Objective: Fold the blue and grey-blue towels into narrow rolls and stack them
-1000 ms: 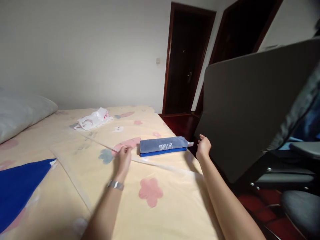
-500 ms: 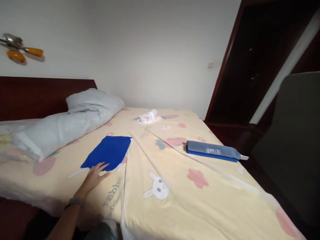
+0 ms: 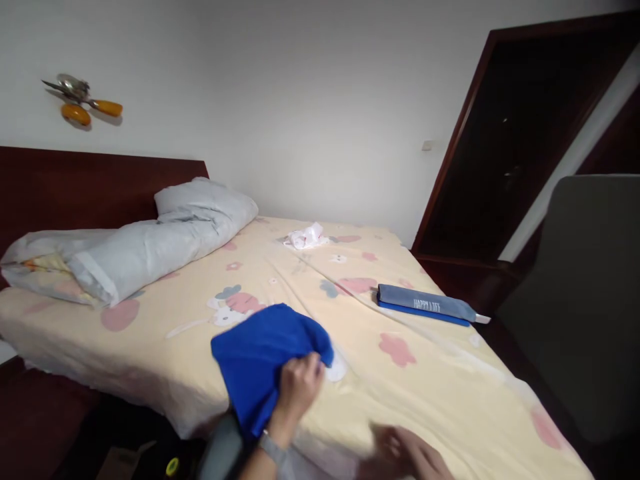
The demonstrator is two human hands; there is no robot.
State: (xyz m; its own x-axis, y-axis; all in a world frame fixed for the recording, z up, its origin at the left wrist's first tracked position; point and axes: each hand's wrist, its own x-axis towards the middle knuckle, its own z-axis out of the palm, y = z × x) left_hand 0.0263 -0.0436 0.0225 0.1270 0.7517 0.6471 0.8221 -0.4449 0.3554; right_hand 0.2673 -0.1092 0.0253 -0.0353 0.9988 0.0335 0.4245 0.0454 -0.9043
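My left hand (image 3: 299, 383), with a grey band at the wrist, is closed on the right part of a blue cloth (image 3: 253, 353). The cloth is bunched at the grip, and its lower corner hangs past the near edge of the bed. At the bottom of the view my right hand (image 3: 413, 455) has come in, blurred by motion. Its fingers look loosely apart, and I see nothing in them. To the right on the bed lies a folded grey-blue cloth bundle (image 3: 425, 303) lettered HAPPY LIFE, with a blue layer beneath it.
A cream patterned sheet (image 3: 450, 387) covers the bed. Crumpled white plastic or paper (image 3: 306, 237) lies towards the far side, and a rolled pale grey quilt (image 3: 150, 250) on the left. Behind the quilt is a dark wooden headboard (image 3: 100, 180). A dark panel (image 3: 575, 300) stands at the right.
My left hand, lying spread on the flat blue cloth before, has closed on it and drawn it nearer and to the right. My right hand has entered at the bottom. The view has shifted slightly.
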